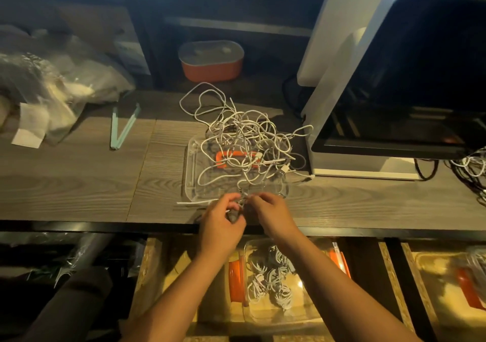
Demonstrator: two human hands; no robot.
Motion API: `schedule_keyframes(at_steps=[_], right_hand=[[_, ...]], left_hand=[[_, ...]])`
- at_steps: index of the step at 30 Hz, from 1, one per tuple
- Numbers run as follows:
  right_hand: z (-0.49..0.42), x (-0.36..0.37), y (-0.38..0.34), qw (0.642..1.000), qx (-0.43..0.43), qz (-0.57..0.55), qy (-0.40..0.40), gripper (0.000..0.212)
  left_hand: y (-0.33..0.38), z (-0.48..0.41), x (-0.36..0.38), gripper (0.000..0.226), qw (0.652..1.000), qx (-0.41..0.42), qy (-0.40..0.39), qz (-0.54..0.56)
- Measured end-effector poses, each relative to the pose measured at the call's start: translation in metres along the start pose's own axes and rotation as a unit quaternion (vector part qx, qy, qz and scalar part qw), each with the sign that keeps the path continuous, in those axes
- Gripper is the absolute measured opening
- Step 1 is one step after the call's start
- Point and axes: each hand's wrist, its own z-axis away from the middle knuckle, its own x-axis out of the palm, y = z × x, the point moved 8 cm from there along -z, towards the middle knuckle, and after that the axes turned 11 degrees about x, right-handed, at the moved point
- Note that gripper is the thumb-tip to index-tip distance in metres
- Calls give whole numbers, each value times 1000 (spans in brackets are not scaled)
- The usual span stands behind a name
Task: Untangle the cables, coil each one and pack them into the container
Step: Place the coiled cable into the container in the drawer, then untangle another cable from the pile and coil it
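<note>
The tangle of white cables (244, 142) lies on the wooden desk (79, 184), and a big part of it lies on a clear plastic lid (196, 184) with an orange handle (236, 157). Both hands work at the near edge of this lid. The left hand (221, 223) and the right hand (273, 215) have their fingers curled, and they pinch together one cable strand (243, 198) which comes out of the tangle. Something dark sits between the two hands, but I cannot tell what it is.

Under the desk edge stands a clear container (263, 315) with orange clasps, and coiled cables (273, 281) are lying inside it.

Just beside the tangle, on the right, stands a white machine (342, 52) with a dark front window; some loops touch its base. More cables (473, 165) hang at the far right. Behind the tangle there is an orange box with a grey lid (210, 60). To the left lie mint green tongs (123, 128) and clear plastic bags (52, 84).
</note>
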Motion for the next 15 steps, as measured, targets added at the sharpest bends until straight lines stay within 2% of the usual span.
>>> schedule_keyframes(at_steps=[2,5,6,8,10,12,13,15], right_hand=[[0,2,-4,999,6,-26,-27,23],[-3,-16,-9,999,-15,-23,18,24],[-3,-25,-11,998,-24,-6,49,23],[-2,-43,-15,989,-68,53,122,22],[10,-52,-27,963,-153,136,176,17],[25,-49,-40,942,-244,164,163,14],[31,-46,-45,937,-276,160,143,19],[40,-44,-49,944,-296,101,106,27]], left_hand=[[6,2,9,48,999,3,-14,38],[11,-2,8,53,997,29,4,75],[9,-5,5,53,997,37,26,63],[13,-15,-2,54,994,88,51,-44],[23,-26,16,69,973,161,-36,-163],[21,-33,49,78,958,181,-159,-155],[19,-36,62,72,961,170,-189,-112],[14,-46,76,51,973,124,-183,-67]])
